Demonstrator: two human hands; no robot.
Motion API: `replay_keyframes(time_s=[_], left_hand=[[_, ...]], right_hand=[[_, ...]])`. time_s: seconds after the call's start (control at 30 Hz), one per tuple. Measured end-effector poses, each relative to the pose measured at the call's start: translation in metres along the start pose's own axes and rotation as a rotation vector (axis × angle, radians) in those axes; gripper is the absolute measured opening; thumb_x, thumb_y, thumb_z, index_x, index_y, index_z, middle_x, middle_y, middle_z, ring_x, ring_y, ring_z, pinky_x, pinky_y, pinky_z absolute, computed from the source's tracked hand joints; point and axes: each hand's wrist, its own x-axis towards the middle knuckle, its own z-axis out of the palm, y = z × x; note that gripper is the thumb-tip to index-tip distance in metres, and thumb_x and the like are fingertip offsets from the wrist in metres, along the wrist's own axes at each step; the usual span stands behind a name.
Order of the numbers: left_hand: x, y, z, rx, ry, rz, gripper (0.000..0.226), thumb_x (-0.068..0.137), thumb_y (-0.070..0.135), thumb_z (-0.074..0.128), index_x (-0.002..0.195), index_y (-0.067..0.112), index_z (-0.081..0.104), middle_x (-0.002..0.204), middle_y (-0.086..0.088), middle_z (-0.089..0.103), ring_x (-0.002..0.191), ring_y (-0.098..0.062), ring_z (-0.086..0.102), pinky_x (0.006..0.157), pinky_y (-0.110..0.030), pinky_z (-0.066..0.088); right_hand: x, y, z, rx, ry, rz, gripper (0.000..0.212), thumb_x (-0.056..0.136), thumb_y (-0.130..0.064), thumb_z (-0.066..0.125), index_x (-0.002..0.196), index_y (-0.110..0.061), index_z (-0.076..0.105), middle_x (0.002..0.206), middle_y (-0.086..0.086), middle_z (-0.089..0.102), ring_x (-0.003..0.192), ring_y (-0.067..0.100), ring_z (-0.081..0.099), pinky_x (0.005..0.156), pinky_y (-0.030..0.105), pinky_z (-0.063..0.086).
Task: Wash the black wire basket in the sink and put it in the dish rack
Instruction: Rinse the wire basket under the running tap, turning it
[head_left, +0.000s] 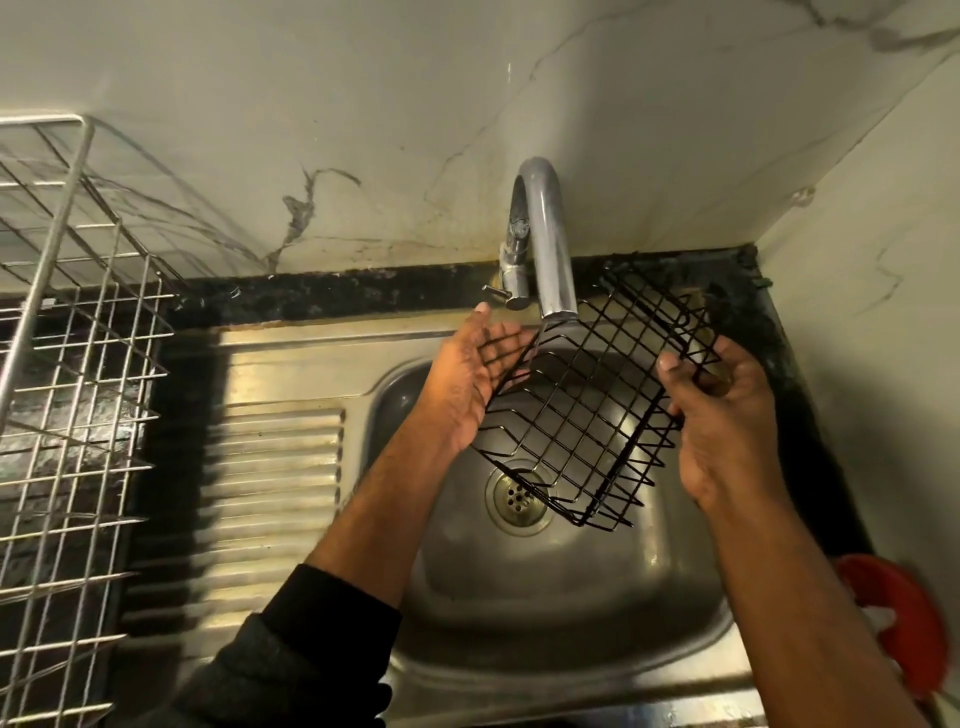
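**A:** Where is the basket, and who has hold of it?

**B:** The black wire basket (592, 395) is held tilted in the air above the steel sink (524, 587), just under the mouth of the curved tap (548, 249). The right hand (727, 415), at three o'clock from the basket, grips its side wall, thumb and fingers curled round the wires. The left hand (467, 384), at nine o'clock, lies flat against the opposite side, fingers straight and spread, palm turned toward the mesh.

**A:** Is water running?

**B:** I cannot tell; no stream is clear. The drain (517, 496) shows through the basket's lower corner, at about six o'clock from it.

**A:** And the rack?

**B:** The silver dish rack (78, 364) stands well apart at nine o'clock, at the far left edge, past the ribbed draining board (275, 493). A dark sleeve (291, 654) covers the left forearm. A red object (904, 618) sits at four o'clock on the sink's right edge, partly hidden by the right arm.
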Motion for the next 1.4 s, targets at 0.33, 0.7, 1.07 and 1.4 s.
replay_keyframes(time_s=[0.33,0.7,1.07,1.4], left_hand=[[-0.053,0.003,-0.012,0.171,0.07,0.03,0.022,0.102,0.029,0.059,0.107,0.01,0.07,0.097,-0.009,0.079,0.075,-0.015,0.071,0.063,-0.027,0.056],[-0.126,-0.011,-0.031,0.168,0.123,0.084,0.018,0.103,0.016,0.058,0.098,0.01,0.074,0.075,-0.004,0.066,0.055,-0.008,0.059,0.047,-0.02,0.048],[-0.169,-0.027,-0.009,0.368,0.139,0.321,0.014,0.1,0.017,0.063,0.096,0.006,0.071,0.066,0.005,0.059,0.054,-0.002,0.044,0.048,-0.012,0.037],[-0.178,-0.049,-0.001,0.935,0.066,0.592,0.027,0.081,0.026,0.084,0.073,0.019,0.059,0.065,0.008,0.059,0.06,-0.009,0.052,0.06,-0.03,0.046]], right_hand=[[-0.036,-0.011,0.002,-0.092,-0.087,0.034,0.063,0.086,-0.016,0.077,0.14,-0.028,0.046,0.104,-0.001,0.064,0.094,0.007,0.06,0.111,0.046,0.042],[-0.079,0.006,0.0,-0.336,-0.271,-0.096,0.065,0.092,-0.022,0.07,0.149,-0.026,0.04,0.112,-0.002,0.065,0.108,0.013,0.061,0.086,0.026,0.047],[-0.117,-0.015,-0.007,-0.497,-0.267,-0.254,0.038,0.1,-0.042,0.054,0.134,-0.026,0.057,0.124,0.001,0.067,0.111,0.021,0.064,0.097,0.049,0.054],[-0.134,-0.035,-0.03,-0.616,-0.276,-0.368,0.048,0.103,-0.052,0.037,0.139,-0.024,0.052,0.129,0.003,0.06,0.119,0.022,0.057,0.088,0.032,0.04]])
